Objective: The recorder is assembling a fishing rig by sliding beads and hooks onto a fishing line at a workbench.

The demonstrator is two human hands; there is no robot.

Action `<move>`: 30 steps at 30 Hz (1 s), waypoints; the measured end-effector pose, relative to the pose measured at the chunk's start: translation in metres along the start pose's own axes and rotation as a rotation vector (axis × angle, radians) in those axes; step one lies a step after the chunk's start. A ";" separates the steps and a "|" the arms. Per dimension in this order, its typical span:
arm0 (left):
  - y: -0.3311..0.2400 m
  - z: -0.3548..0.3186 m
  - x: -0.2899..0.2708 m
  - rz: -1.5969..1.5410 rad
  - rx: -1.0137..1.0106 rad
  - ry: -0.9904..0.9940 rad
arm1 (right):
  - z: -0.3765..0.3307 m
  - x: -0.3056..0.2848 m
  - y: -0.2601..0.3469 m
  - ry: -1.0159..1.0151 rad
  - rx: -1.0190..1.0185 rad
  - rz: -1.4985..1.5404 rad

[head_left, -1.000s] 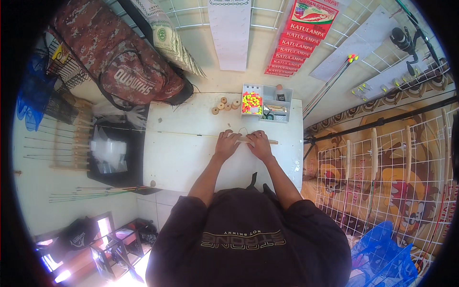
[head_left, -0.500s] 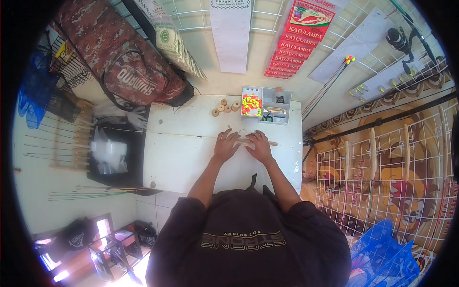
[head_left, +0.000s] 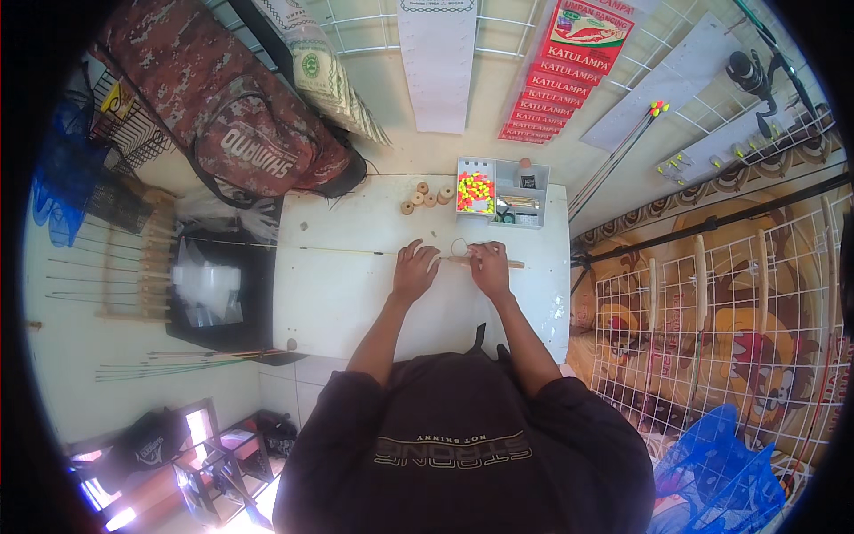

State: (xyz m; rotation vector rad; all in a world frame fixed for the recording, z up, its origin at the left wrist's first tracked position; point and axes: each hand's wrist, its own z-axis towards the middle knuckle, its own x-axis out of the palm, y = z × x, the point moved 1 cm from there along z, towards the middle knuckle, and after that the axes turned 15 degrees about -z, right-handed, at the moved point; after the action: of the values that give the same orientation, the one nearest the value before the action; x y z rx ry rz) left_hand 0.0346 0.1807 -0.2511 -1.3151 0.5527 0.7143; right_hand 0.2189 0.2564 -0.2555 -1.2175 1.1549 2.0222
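A thin fishing rod [head_left: 342,251] lies sideways across the white table, and its wooden handle [head_left: 515,263] shows past my right hand. My left hand [head_left: 414,270] is closed around the slender part, its fingers bent over the rod. Just to the right, my right hand [head_left: 490,270] grips the near end of the handle with fingers pinched together. A thin loop of thread [head_left: 458,244] stands up beside my right fingertips; where its ends go is hidden. A small scrap [head_left: 433,233] lies beyond my left hand.
Several round cork pieces [head_left: 430,198] sit at the table's back. Beside them stands a grey compartment box [head_left: 519,222] with bright beads [head_left: 476,191] and a small bottle [head_left: 527,176]. A camouflage rod bag [head_left: 258,116] hangs back left; a white wire rack [head_left: 712,303] stands right.
My hands have drawn slightly apart, the left one moving left along the rod. The thread loop shows more clearly. The whole view has shifted a little.
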 end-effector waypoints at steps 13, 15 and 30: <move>0.004 0.041 0.019 0.073 -0.105 0.086 | 0.045 0.017 0.000 0.174 -0.005 -0.249; 0.005 0.045 0.022 0.113 -0.130 0.129 | 0.048 0.022 0.002 0.246 0.032 -0.304; 0.007 0.052 0.026 -0.032 -0.172 0.084 | 0.061 0.035 -0.006 0.265 -0.040 -0.327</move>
State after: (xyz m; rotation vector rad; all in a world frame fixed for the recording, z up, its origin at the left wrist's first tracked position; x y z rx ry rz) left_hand 0.0452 0.2364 -0.2650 -1.5167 0.5457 0.6948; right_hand 0.1796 0.3116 -0.2745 -1.6155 0.9582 1.6847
